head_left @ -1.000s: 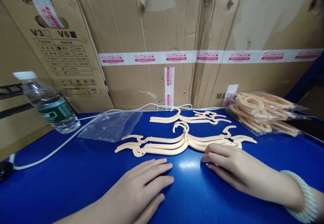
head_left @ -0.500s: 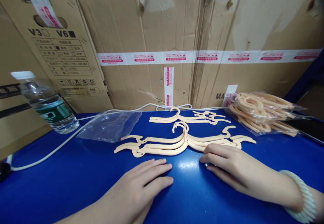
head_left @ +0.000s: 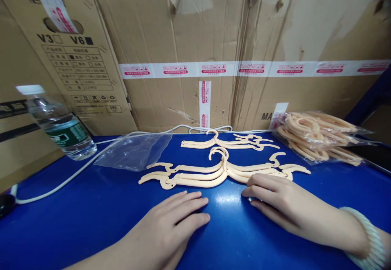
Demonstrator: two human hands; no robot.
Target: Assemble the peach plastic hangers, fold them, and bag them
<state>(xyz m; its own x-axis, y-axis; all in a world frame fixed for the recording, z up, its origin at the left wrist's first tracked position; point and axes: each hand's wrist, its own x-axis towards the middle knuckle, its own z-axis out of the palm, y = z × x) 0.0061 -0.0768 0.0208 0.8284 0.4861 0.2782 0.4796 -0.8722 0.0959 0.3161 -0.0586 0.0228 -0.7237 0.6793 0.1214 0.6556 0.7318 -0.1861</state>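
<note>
My left hand (head_left: 166,219) lay open, fingers loosely spread, over the blue table (head_left: 106,221), just short of the front hangers (head_left: 200,182). My right hand (head_left: 282,203) curled at their right end; I could not tell whether it gripped anything. Another hanger (head_left: 200,144) lay behind them, bagged hangers (head_left: 317,135) to the right.

right hand (head_left: 275,196) hides part of front hanger (head_left: 201,183) | black object (head_left: 6,205) cut by left edge, perhaps a mouse
</note>
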